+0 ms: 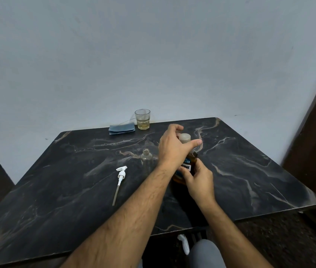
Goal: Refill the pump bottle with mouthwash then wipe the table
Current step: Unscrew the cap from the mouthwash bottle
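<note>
An amber mouthwash bottle (191, 163) stands on the dark marble table (75, 180), with a pale cap (184, 137) on top. My right hand (198, 181) grips its lower body from the near side. My left hand (174, 147) arches over the cap, thumb and fingers spread around it; whether they touch the cap is unclear. Just left of the bottle stands a small clear pump bottle (146, 156), open at the neck. Its white pump head (120, 179) with the dip tube lies flat on the table further left.
A folded blue cloth (122, 128) lies at the table's far edge, beside a glass (142, 118) holding a little yellowish liquid. A wall rises right behind the table. A dark door frame (315, 151) stands at the right.
</note>
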`<state>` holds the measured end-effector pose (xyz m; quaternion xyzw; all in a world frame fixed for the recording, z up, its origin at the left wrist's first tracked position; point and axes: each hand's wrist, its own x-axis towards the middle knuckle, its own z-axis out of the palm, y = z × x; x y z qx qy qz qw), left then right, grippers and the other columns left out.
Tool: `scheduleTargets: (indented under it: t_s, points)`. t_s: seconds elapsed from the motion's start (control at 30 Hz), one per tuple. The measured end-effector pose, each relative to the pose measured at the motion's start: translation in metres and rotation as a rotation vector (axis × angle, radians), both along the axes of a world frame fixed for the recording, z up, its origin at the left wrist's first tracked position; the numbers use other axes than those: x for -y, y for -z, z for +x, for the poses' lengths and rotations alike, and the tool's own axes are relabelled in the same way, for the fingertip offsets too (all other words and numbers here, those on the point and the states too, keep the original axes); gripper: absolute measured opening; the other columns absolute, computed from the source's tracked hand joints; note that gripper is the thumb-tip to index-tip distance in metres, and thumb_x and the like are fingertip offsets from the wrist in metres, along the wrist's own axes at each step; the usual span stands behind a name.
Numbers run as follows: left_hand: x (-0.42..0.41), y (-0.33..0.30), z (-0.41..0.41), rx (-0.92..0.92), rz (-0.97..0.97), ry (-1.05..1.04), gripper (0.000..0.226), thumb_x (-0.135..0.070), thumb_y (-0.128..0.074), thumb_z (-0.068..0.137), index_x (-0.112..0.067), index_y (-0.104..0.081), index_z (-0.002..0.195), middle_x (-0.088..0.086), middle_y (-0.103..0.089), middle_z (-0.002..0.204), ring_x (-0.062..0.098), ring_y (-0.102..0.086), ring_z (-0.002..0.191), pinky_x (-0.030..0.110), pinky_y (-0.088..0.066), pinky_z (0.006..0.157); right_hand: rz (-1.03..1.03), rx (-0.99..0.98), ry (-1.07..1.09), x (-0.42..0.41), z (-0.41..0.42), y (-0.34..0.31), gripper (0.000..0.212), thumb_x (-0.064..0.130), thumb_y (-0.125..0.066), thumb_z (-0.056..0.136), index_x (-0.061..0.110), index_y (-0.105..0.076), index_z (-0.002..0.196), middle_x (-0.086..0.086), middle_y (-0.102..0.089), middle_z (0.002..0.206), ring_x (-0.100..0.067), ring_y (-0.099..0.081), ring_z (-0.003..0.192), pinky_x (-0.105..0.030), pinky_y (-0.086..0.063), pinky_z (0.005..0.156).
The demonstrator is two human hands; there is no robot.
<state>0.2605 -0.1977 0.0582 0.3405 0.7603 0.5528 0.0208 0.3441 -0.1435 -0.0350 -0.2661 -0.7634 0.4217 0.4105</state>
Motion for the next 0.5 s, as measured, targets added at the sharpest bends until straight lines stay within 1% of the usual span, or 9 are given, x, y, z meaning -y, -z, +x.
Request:
scheduleTargets:
  t_s: [0.03, 0.07, 0.1, 0.13, 0.2, 0.27, 0.37, 0.43, 0.5]
  points:
    - [0.000, -0.002, -0.002, 0.017, -0.051, 0.100, 0.072, -0.051, -0.079, 0.072, -0.028, -0.047, 0.132, -0.007, -0.058, 0.130, 0.013, -0.053, 0.120, 0.035, -0.046, 0.100, 0.000, 0.003, -0.007, -0.001, 0.001, -0.001, 0.024, 0.021, -0.077, 0.083, 0.023, -0.066, 0.104, 0.013, -0.072, 0.090, 0.001, -0.068, 0.087, -0.020, -0.053, 0.079]
    - [0.002, -0.003, -0.003, 0.047, -0.090, 0.203, 0.078, -0.049, -0.075, 0.078, -0.027, -0.039, 0.143, -0.007, -0.050, 0.143, 0.014, -0.047, 0.130, 0.038, -0.041, 0.108, -0.004, 0.008, -0.016, -0.001, 0.001, -0.001, 0.024, 0.021, -0.077, 0.083, 0.024, -0.065, 0.105, 0.013, -0.071, 0.091, 0.001, -0.067, 0.088, -0.020, -0.053, 0.080]
    - [0.004, -0.004, -0.004, 0.082, -0.106, 0.288, 0.077, -0.044, -0.071, 0.084, -0.025, -0.032, 0.148, -0.009, -0.044, 0.150, 0.013, -0.045, 0.134, 0.038, -0.039, 0.111, -0.011, 0.010, -0.024, -0.001, 0.002, -0.002, 0.026, 0.021, -0.077, 0.083, 0.023, -0.065, 0.106, 0.013, -0.071, 0.092, 0.001, -0.067, 0.089, -0.021, -0.054, 0.082]
    - [0.007, -0.005, -0.004, 0.125, -0.088, 0.349, 0.071, -0.036, -0.067, 0.090, -0.024, -0.031, 0.150, -0.010, -0.044, 0.151, 0.012, -0.047, 0.133, 0.037, -0.040, 0.112, -0.019, 0.011, -0.032, -0.001, 0.002, -0.002, 0.027, 0.021, -0.076, 0.084, 0.023, -0.065, 0.108, 0.013, -0.071, 0.094, 0.001, -0.067, 0.091, -0.022, -0.054, 0.084]
    - [0.014, -0.004, -0.007, 0.209, -0.023, 0.400, 0.057, -0.023, -0.060, 0.096, -0.020, -0.036, 0.148, -0.010, -0.050, 0.146, 0.009, -0.051, 0.129, 0.031, -0.042, 0.110, -0.030, 0.015, -0.036, -0.002, 0.001, -0.001, 0.030, 0.021, -0.076, 0.084, 0.023, -0.065, 0.112, 0.012, -0.072, 0.097, 0.000, -0.067, 0.094, -0.025, -0.055, 0.087]
    - [0.019, -0.001, -0.009, 0.210, 0.017, 0.395, 0.049, -0.017, -0.056, 0.098, -0.018, -0.044, 0.144, -0.008, -0.058, 0.139, 0.006, -0.054, 0.125, 0.027, -0.043, 0.107, -0.040, 0.019, -0.038, -0.003, 0.000, 0.000, 0.032, 0.022, -0.076, 0.084, 0.023, -0.065, 0.113, 0.011, -0.072, 0.099, 0.000, -0.067, 0.095, -0.028, -0.056, 0.088]
    - [0.020, 0.001, -0.013, 0.172, 0.068, 0.324, 0.042, -0.019, -0.063, 0.093, -0.020, -0.056, 0.134, -0.003, -0.067, 0.126, 0.008, -0.060, 0.118, 0.031, -0.049, 0.103, -0.056, 0.024, -0.044, -0.003, 0.000, 0.001, 0.030, 0.024, -0.077, 0.083, 0.024, -0.065, 0.110, 0.011, -0.072, 0.098, -0.001, -0.068, 0.094, -0.033, -0.057, 0.089]
    - [0.018, -0.001, -0.013, 0.183, 0.133, 0.255, 0.036, -0.023, -0.071, 0.088, -0.024, -0.063, 0.123, -0.001, -0.071, 0.117, 0.011, -0.065, 0.111, 0.037, -0.053, 0.098, -0.071, 0.021, -0.046, -0.003, 0.000, 0.002, 0.029, 0.024, -0.077, 0.083, 0.026, -0.064, 0.108, 0.012, -0.072, 0.098, -0.002, -0.068, 0.094, -0.035, -0.058, 0.088]
    - [0.015, -0.007, -0.013, 0.219, 0.209, 0.210, 0.028, -0.024, -0.074, 0.085, -0.029, -0.066, 0.112, -0.001, -0.073, 0.109, 0.013, -0.068, 0.105, 0.039, -0.055, 0.095, -0.082, 0.014, -0.047, -0.004, 0.000, 0.002, 0.029, 0.023, -0.078, 0.082, 0.029, -0.064, 0.108, 0.012, -0.072, 0.097, -0.001, -0.068, 0.094, -0.035, -0.058, 0.089]
